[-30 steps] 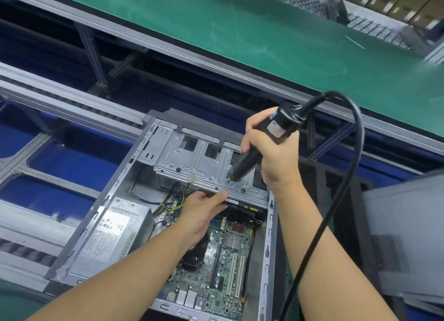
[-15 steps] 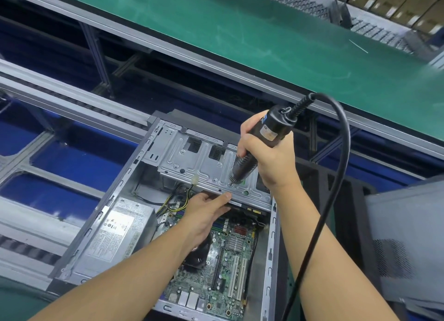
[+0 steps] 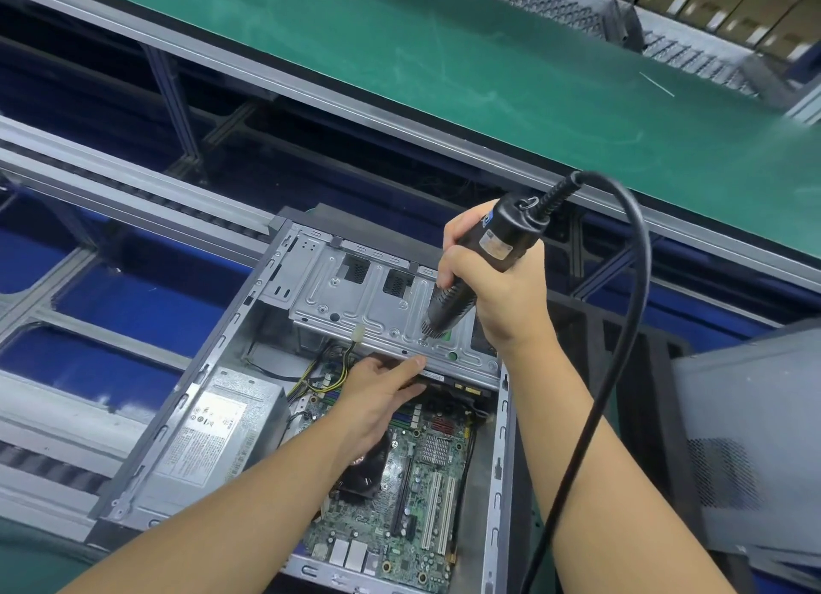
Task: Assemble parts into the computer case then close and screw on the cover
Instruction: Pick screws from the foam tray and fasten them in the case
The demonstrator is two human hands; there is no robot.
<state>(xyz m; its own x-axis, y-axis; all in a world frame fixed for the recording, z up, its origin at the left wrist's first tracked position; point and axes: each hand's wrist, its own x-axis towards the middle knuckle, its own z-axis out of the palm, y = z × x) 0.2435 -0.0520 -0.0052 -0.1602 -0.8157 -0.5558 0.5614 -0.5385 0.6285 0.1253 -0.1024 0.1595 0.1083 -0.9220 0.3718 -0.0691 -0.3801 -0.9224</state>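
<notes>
The open computer case (image 3: 504, 420) lay on its side before the green tabletop (image 3: 444, 60), the right hand (image 3: 502, 300) with its grip closed round a corded electric screwdriver (image 3: 493, 247) whose tip touched the drive cage (image 3: 355, 300), while the left hand (image 3: 377, 393) reached under that cage's edge, fingers hidden, grip not determinable.

Head-worn camera looks steeply down, close above the open computer case (image 3: 284, 371).

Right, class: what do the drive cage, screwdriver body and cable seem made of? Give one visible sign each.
Drive cage: likely sheet steel, dull grey, with stamped ribs and punched holes. Screwdriver body: probably matt black plastic, ribbed near the tip. Cable: perhaps rubber or PVC sheath; smooth, black, bending freely.
</notes>
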